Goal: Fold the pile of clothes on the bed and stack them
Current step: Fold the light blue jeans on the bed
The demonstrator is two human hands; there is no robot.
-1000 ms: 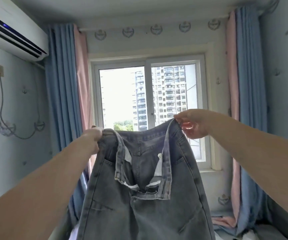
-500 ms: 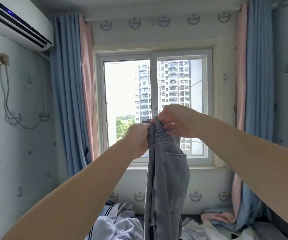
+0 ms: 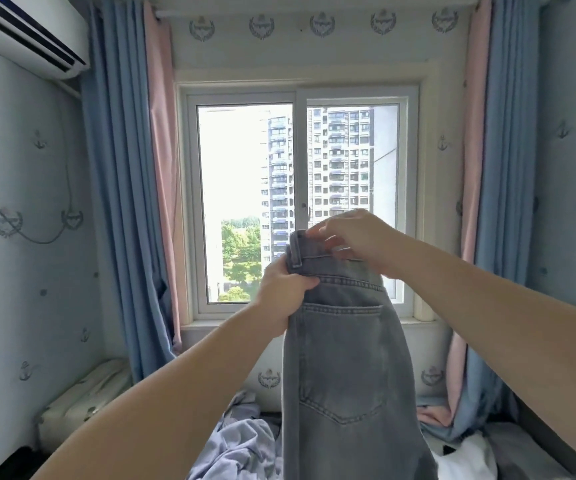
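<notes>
Grey denim jeans (image 3: 345, 362) held up in front of the window (image 3: 298, 202), folded lengthwise.

Left hand (image 3: 284, 292) clenched on the waistband's left edge; right hand (image 3: 355, 242) pinching its top. Stitched back pocket faces camera; legs hang straight over crumpled pale clothes (image 3: 241, 445) below.

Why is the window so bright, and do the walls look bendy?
In the head view, daylight pours through the window, so the sky washes out to white while the jeans and both forearms look dimmer against it. The wide lens bows the edges, so the curtains lean and the air conditioner slants. The right hand looks slightly soft.
</notes>
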